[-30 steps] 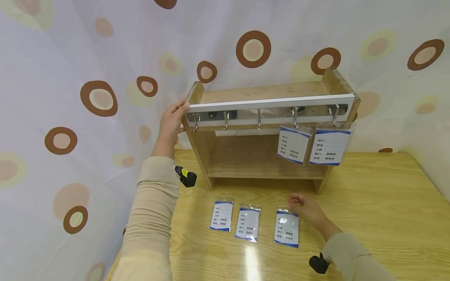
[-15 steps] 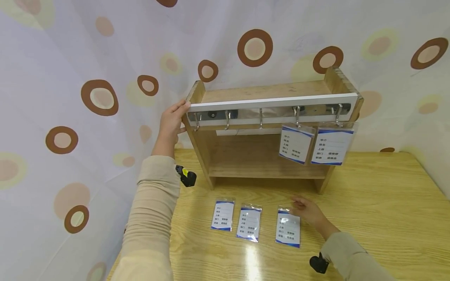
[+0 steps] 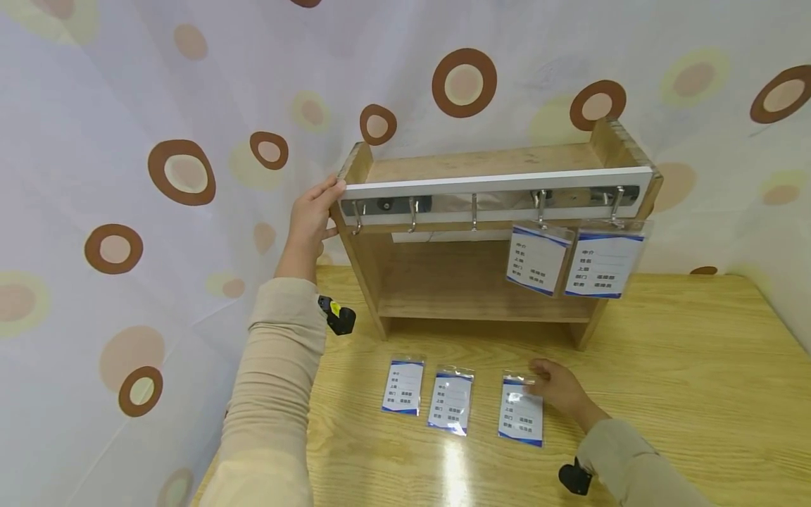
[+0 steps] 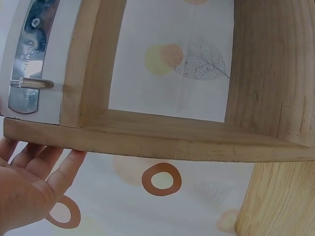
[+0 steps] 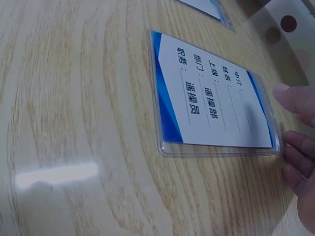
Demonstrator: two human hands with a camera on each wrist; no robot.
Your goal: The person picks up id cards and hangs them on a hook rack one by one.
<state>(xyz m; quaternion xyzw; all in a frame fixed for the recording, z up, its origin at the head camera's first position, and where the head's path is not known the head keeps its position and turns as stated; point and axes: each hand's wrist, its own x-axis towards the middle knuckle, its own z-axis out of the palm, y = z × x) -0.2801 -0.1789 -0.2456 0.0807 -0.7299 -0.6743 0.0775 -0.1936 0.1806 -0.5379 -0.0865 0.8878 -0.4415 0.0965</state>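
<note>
A wooden shelf point(image 3: 443, 285) with a white rail of metal hooks stands on the table. At its upper left corner my left hand point(image 3: 310, 218) holds the side panel, and in the left wrist view several fingertips point(image 4: 74, 156) touch the panel's outer face. The thumb is hidden there. On the tabletop lies a clear-sleeved name badge point(image 3: 521, 415). My right hand point(image 3: 560, 391) is at its top edge, thumb and fingers apart. The right wrist view shows this badge point(image 5: 211, 98) flat, with fingers point(image 5: 298, 157) close beside its top edge; contact is unclear.
Two more badges, a left one point(image 3: 403, 386) and a middle one point(image 3: 450, 403), lie on the table point(image 3: 684, 394). Two others, one badge point(image 3: 538, 259) and a rightmost badge point(image 3: 605, 264), hang from the right-hand hooks. A dotted cloth point(image 3: 190, 282) covers the wall behind.
My right hand has shifted slightly at the badge's top edge, its fingers lower over it. The badge stays flat. My left hand keeps its place, while the view drifts a little.
</note>
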